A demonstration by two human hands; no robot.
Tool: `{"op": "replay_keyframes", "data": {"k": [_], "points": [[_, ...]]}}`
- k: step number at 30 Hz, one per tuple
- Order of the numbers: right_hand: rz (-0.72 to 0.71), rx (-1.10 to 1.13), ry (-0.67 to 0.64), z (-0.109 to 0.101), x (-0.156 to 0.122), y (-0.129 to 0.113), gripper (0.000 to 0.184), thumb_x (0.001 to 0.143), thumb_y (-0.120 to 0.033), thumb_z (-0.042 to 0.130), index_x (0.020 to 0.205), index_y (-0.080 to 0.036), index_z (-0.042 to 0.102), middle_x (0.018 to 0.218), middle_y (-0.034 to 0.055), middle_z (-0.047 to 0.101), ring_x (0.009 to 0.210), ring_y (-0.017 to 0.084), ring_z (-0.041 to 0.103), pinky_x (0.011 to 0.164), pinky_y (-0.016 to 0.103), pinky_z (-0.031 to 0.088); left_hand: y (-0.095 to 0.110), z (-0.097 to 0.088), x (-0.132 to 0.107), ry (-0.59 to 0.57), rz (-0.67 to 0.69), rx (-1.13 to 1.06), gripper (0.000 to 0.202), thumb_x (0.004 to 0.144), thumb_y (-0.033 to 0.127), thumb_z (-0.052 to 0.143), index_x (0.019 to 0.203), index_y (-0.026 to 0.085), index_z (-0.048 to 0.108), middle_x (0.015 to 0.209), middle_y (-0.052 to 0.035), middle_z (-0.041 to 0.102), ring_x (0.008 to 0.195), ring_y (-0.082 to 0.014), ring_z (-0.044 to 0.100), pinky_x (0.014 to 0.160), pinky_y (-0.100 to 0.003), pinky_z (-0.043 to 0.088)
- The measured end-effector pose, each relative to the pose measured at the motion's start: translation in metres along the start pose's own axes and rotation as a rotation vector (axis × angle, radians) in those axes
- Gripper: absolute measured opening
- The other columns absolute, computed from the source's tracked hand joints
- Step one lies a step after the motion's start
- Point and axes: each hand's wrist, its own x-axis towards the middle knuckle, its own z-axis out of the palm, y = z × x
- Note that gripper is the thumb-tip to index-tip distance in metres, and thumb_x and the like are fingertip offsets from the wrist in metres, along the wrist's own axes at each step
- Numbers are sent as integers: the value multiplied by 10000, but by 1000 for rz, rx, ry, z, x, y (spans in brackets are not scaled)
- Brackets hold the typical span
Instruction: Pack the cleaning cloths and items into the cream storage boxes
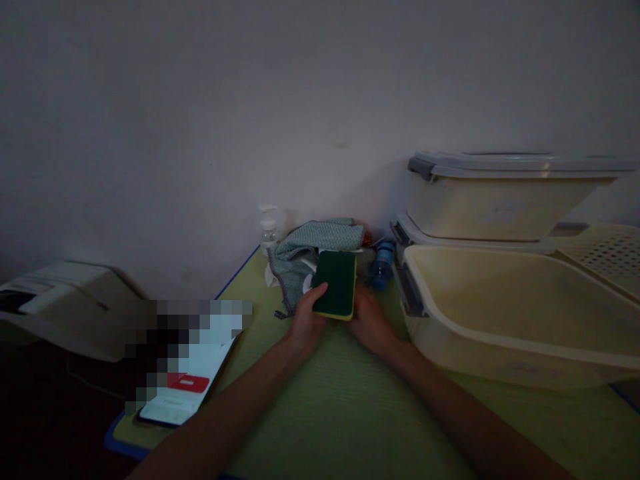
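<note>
Pad, dark green with a yellow edge, is held above the desk in the head view. Its left side is pinched by the left hand, thumb on top; the fingers of the right hand are hidden, grip unclear. Both sides are best supported with light pressure. Its long axis is pointed forward, toward the cloth.

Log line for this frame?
left hand: holding green pad; right hand: at pad's right edge; cloth: beyond pad; open bin: right

Dark green pad with yellow edging
</note>
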Motion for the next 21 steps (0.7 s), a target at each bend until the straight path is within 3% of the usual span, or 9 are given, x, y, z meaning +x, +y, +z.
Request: {"op": "replay_keyframes", "data": {"k": [6,12,16,21], "points": [[164,397,110,-3,-4,-5,309,902,-313,220,1039,-203,475,823,48,608,725,156,602,643,305,503,5,-3,3,-48,26,-2,182,737,221,603,884,120,636,840,-66,700,813,-180,648,766,-288,504],[233,579,111,3,-10,-15,295,771,-376,513,1020,-249,418,911,35,597,788,171,596,559,263,488,7,-6,0,-217,42,124,269,584,235,694,824,123,650,732,-52,686,821,-233,638,746,-342,496],[258,604,93,0,-10,-20,232,771,-382,508,938,-240,431,853,29,581,672,147,572,483,242,461,15,-7,2,-202,102,153,226,584,273,675,764,139,648,740,-45,679,863,-230,624,748,-317,478],[247,597,95,-3,-10,-25,245,786,-376,507,973,-224,461,881,39,582,680,144,573,501,243,476,22,-9,4,-197,108,171,178,575,247,670,717,148,627,729,-38,671,838,-215,621,743,-301,460]]}}
